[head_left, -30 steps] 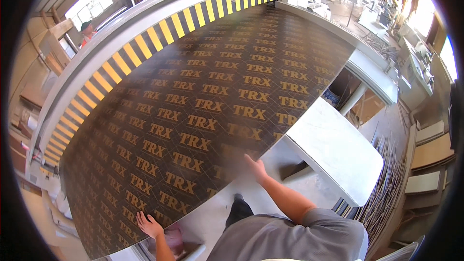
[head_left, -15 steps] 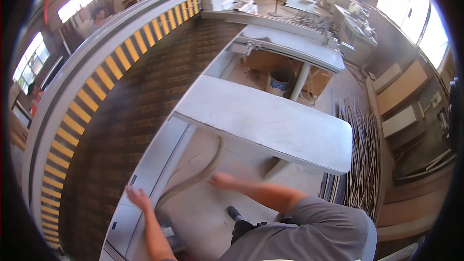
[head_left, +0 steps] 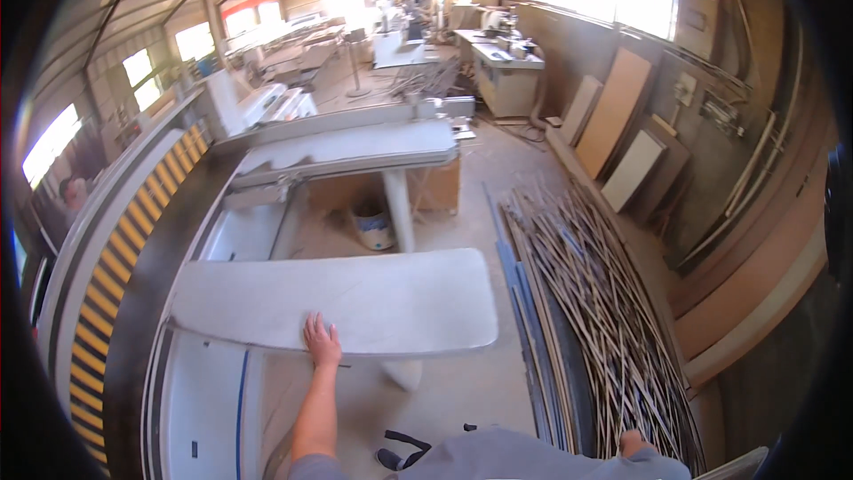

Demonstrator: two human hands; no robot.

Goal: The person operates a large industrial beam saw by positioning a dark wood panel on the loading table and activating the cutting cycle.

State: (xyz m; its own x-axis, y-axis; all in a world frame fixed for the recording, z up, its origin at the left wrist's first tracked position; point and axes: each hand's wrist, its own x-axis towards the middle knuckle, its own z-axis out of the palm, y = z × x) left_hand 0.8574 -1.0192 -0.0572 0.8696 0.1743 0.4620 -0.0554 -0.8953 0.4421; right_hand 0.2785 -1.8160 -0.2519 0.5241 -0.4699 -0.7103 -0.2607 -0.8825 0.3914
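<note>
My left hand [head_left: 322, 340] lies on the near edge of a pale, flat support table [head_left: 418, 298] with rounded outer corners. Its fingers are spread, and nothing is held in it. The support table juts out to the right from the long pale bed of a machine [head_left: 200, 382]. Low at the right, a small patch of my right hand or forearm [head_left: 633, 443] shows past the grey sleeve, in front of a heap of thin strips [head_left: 586, 302]. The fingers on that side cannot be made out.
Along the left runs a beam with yellow and black stripes [head_left: 118, 267]. A second support table [head_left: 355, 149] stands farther off, with a bucket [head_left: 371, 224] on the floor beneath it. Boards [head_left: 613, 111] lean on the right wall. Another person [head_left: 73, 191] is at far left.
My view has swung right and up. The left hand has gone from the machine bed's edge to the support table. My right arm, earlier stretched out over the floor, is now low at the right.
</note>
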